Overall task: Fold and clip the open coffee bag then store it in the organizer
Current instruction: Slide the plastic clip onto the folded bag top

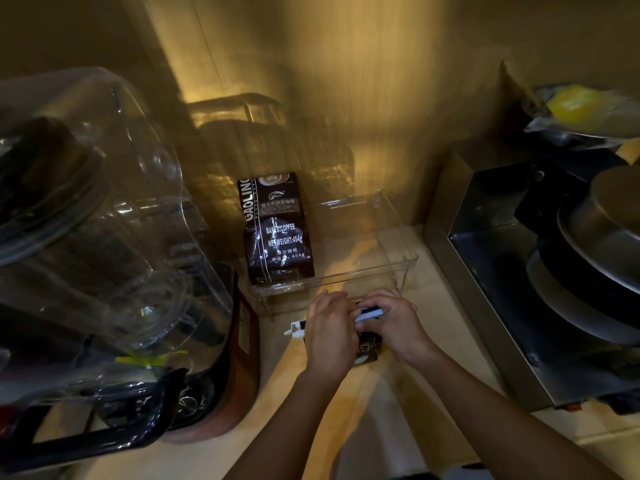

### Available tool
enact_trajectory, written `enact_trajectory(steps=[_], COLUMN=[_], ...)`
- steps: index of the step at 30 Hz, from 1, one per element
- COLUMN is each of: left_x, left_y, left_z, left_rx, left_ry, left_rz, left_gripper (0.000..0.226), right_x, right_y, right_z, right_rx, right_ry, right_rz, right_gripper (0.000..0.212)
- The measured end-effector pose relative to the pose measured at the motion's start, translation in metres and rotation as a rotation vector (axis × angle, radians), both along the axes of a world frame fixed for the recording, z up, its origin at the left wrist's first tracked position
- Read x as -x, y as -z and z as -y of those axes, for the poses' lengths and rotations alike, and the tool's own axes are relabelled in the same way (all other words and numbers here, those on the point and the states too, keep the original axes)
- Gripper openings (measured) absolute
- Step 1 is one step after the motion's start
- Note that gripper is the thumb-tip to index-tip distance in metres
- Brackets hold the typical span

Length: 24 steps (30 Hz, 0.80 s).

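Note:
A dark coffee bag (367, 348) lies on the counter, mostly hidden under my hands. Across its top runs a long white sealing clip (370, 314); its left end sticks out past my left hand at the clip tip (292, 329). My left hand (330, 332) presses down on the clip and bag. My right hand (391, 322) grips the clip's right part between fingers and thumb. Just beyond my hands stands a clear plastic organizer (398, 258). A second dark coffee bag (277, 230) stands upright in its left side.
A large blender with a clear cover (90, 216) fills the left side. A steel appliance with a black body (540, 271) stands on the right, a metal pot (609, 216) on it. The wooden wall rises behind the organizer. Pale counter (374, 427) lies between my forearms.

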<state>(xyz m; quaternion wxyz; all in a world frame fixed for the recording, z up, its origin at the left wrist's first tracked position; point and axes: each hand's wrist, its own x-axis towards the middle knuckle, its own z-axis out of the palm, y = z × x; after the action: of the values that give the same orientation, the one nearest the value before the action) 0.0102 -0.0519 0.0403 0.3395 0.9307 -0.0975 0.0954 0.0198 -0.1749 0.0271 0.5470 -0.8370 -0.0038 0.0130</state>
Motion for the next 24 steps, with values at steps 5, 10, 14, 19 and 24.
enact_trajectory(steps=[5, 10, 14, 19, 24], left_x=[0.005, 0.004, 0.002, 0.002, 0.007], left_y=[0.002, 0.005, 0.005, 0.009, 0.013], left_z=[-0.006, -0.033, -0.045, -0.052, -0.057], left_rx=[-0.124, -0.153, 0.105, 0.438, 0.772], left_ry=[0.058, 0.039, -0.019, -0.128, -0.131], left_rz=[0.023, -0.009, -0.205, -0.414, -0.502], left_gripper=[0.015, 0.026, 0.023, 0.018, 0.016], right_x=[0.002, 0.002, 0.004, 0.005, 0.007], right_y=[-0.001, -0.001, -0.001, -0.001, -0.002], right_z=[0.01, 0.023, 0.024, 0.025, 0.023], right_rx=[-0.05, -0.139, -0.141, -0.173, -0.167], right_ry=[-0.004, 0.039, 0.02, -0.001, -0.025], right_rz=[-0.033, -0.103, -0.088, -0.107, -0.101], right_gripper=[0.032, 0.027, 0.026, 0.025, 0.026])
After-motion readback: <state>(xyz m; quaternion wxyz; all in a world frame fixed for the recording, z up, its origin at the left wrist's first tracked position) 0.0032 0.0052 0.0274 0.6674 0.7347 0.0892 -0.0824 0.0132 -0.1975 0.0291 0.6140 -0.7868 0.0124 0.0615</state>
